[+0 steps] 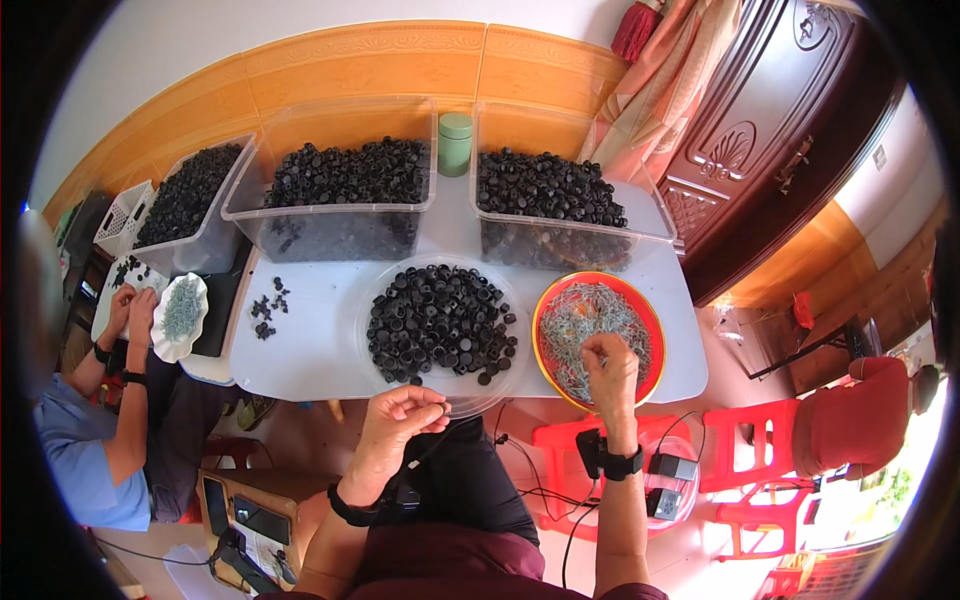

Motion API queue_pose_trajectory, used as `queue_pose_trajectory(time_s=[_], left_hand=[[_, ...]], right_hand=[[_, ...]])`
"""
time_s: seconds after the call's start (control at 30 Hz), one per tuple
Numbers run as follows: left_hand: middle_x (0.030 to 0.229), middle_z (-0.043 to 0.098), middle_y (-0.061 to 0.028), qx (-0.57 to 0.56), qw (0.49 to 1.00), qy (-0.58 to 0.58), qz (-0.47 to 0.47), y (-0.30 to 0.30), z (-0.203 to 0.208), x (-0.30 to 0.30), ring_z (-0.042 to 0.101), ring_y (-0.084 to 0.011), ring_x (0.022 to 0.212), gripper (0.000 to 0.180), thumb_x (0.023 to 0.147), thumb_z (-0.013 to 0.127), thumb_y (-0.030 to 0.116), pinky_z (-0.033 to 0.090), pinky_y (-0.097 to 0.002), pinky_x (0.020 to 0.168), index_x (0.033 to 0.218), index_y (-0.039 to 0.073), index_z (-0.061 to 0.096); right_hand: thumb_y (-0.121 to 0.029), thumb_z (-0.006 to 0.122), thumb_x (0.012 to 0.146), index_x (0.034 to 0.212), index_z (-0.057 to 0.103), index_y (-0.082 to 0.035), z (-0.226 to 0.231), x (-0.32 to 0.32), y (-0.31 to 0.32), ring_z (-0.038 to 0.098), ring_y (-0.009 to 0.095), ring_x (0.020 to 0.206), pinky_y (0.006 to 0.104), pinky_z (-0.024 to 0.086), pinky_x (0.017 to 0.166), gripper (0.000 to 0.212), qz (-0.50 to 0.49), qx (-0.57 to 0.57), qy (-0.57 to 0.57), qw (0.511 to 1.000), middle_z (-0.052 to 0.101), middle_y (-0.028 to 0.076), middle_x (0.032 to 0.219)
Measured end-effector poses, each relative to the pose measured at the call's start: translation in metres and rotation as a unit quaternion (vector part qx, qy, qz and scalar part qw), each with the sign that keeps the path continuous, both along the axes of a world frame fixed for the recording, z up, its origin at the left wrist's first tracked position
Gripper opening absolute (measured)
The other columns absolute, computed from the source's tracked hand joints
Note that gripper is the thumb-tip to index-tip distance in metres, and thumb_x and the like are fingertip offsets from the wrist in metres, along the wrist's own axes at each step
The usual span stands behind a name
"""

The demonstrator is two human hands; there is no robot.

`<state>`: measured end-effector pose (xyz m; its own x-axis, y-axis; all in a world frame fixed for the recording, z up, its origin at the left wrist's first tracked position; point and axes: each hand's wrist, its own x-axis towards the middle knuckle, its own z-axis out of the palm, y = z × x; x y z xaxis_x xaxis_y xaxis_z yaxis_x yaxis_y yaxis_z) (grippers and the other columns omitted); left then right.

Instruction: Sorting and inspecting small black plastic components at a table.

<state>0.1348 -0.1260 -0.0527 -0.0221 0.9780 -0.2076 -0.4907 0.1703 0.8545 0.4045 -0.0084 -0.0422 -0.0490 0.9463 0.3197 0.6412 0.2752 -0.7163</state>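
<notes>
My left hand (398, 425) is at the table's front edge, thumb and fingers closed on a small black plastic cap (444, 408). Just beyond it, a round clear tray (520, 372) holds a heap of black plastic caps (437, 322). To the right, a red bowl with a yellow rim (656, 345) is filled with grey screws (577, 322). Over this bowl hovers my right hand (612, 368), its fingertips pinched together. Whatever the pinch may hold is too small to make out.
Clear bins (330, 238) (560, 240) of black parts line the table's back, with a green canister (455, 145) between two. Loose black pieces (268, 308) lie left. A co-worker (100, 430) sits at left by a white dish (180, 345). Red stools (750, 440) stand right.
</notes>
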Motion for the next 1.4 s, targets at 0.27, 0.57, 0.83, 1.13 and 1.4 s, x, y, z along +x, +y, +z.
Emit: queue_pose_trajectory(time_s=[0.27,0.57,0.83,1.13,1.4], left_hand=[[0.088,0.065,-0.0114,-0.009,1.0,-0.002,0.0,0.003,0.0,0.001,0.064,-0.0155,0.073,0.012,0.082,0.061,0.003,0.054,-0.027,0.068,0.094,0.001,0.061],[0.093,0.065,-0.0134,-0.001,0.992,-0.124,-0.004,0.001,0.009,0.004,0.065,-0.0196,0.08,0.015,0.081,0.061,-0.002,0.055,-0.0296,0.075,0.095,-0.001,0.062],[0.093,0.064,-0.0132,-0.002,0.985,-0.163,-0.049,-0.005,0.014,0.003,0.065,-0.0218,0.083,0.017,0.079,0.062,-0.003,0.056,-0.0302,0.076,0.095,-0.002,0.061],[0.09,0.064,-0.0107,0.01,0.994,-0.108,-0.021,-0.009,0.016,0.005,0.065,-0.0172,0.081,0.015,0.079,0.063,-0.003,0.055,-0.0267,0.074,0.094,-0.003,0.061],[0.09,0.063,-0.0121,0.015,0.997,-0.071,-0.027,-0.014,0.009,0.006,0.065,-0.0209,0.082,0.012,0.077,0.063,-0.006,0.056,-0.0316,0.074,0.089,-0.003,0.06]], right_hand=[[-0.001,0.058,0.08,0.083,0.057,0.001,0.006,0.01,0.005,0.057,0.014,0.067,0.0268,0.047,0.063,0.004,-0.02,-0.104,0.161,0.981,0.059,0.008,0.077],[-0.008,0.053,0.088,0.092,0.055,-0.002,0.029,-0.041,-0.043,0.056,0.01,0.069,0.0228,0.047,0.06,0.007,0.094,-0.228,0.47,0.848,0.058,0.004,0.079],[-0.009,0.058,0.087,0.093,0.055,-0.001,0.019,-0.104,-0.09,0.054,0.011,0.068,0.0236,0.045,0.062,0.01,0.232,-0.269,0.495,0.793,0.057,0.004,0.081],[-0.004,0.055,0.088,0.093,0.053,0.002,0.016,-0.111,-0.102,0.055,0.01,0.074,0.0224,0.046,0.068,0.008,0.201,-0.19,0.379,0.883,0.053,0.004,0.087],[0.002,0.056,0.084,0.092,0.054,0.003,0.007,-0.113,-0.107,0.057,0.014,0.078,0.024,0.047,0.07,0.008,0.2,-0.177,0.344,0.9,0.053,0.008,0.088]])
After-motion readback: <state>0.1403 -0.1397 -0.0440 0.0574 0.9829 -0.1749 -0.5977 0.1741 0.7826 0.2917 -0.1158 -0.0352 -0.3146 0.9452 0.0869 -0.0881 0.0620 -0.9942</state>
